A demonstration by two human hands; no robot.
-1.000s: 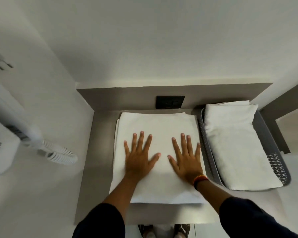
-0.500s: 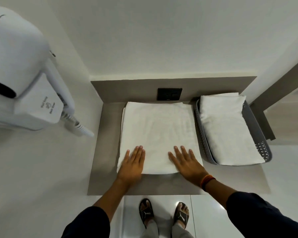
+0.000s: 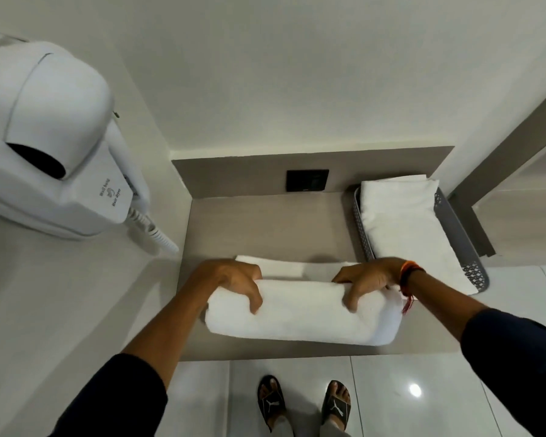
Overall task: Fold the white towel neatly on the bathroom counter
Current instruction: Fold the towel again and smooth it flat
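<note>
White terry fills both my hands: the towel [image 3: 303, 310] lies across the near part of the bathroom counter [image 3: 265, 225], bunched into a thick roll-like fold, with a flatter strip of it showing just behind my knuckles. My left hand [image 3: 234, 282] clamps the roll near its left end and my right hand [image 3: 368, 280] clamps it near the right end. On each, the fingers [image 3: 256, 298] are curled together over the top and down the front of the fold, gripping the cloth itself; the thumbs are hidden behind, so I cannot tell how they sit.

I judge this to be the fold in which the doubled towel is brought over onto itself. To do it well, I want both hands to travel together, so the fold line runs parallel to the counter's front edge and the two ends land level. The bulk looks rounded rather than creased, so once it is laid over I would release the grip, flatten my palms and press outward from the middle to push the air out and square the corners.

Just beside my right wrist sits the grey basket [image 3: 454, 222] holding another folded towel [image 3: 404, 228]; I should keep the right end of my towel clear of its rim.
</note>
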